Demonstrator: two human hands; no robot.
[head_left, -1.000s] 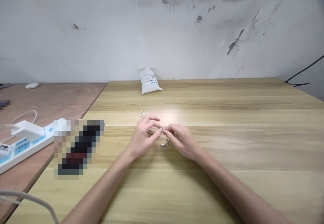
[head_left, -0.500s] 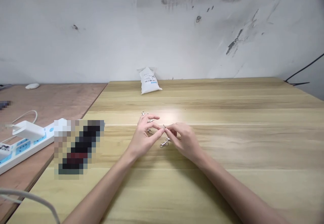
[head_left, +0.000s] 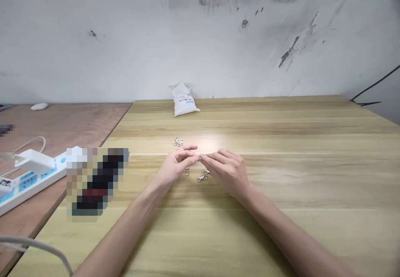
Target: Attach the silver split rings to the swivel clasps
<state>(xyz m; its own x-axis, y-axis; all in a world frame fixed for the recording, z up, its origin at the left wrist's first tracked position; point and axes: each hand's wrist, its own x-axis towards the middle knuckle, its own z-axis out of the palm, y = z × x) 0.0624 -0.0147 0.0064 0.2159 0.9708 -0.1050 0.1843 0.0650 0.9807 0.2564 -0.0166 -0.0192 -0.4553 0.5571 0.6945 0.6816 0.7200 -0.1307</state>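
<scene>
My left hand and my right hand sit close together over a light wood-grain table, their fingertips meeting. Something tiny may lie between the fingertips, but the picture does not settle it. A cluster of small silver clasps lies just beyond my left hand. Below its fingers are small metal rings. A silver lobster clasp rests on the wood between my two hands, close to the right palm.
A white barcoded bag stands near the far table edge. To the left are a pixelated object, a white power strip with a plugged-in adapter on a plywood table, and a pale cable.
My hands have drawn slightly apart and flattened, with the right fingers now lower. The small rings below my left hand now show on the table.
</scene>
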